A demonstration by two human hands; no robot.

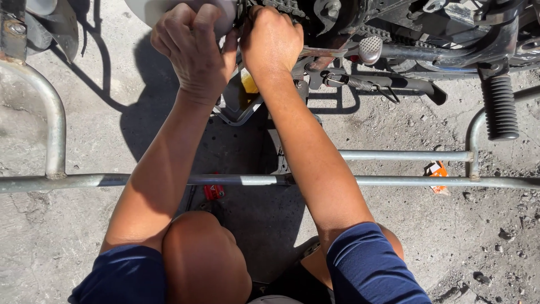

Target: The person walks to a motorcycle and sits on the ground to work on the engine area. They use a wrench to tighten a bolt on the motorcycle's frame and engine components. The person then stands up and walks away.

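Hands work close together: left hand (pixel 194 48) closes on the pale rounded cover (pixel 169 8), right hand (pixel 271 42) grips near the black metal drive chain (pixel 284 7); steady grip seems wise.

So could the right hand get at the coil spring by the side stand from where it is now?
Probably yes. The right hand is up at the chain, and the coil spring lies just beside and below it, uncovered, with only the foot peg above it.

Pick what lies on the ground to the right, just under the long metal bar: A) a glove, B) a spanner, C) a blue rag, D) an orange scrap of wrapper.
D: an orange scrap of wrapper lies on the concrete ground, right under the long metal bar.
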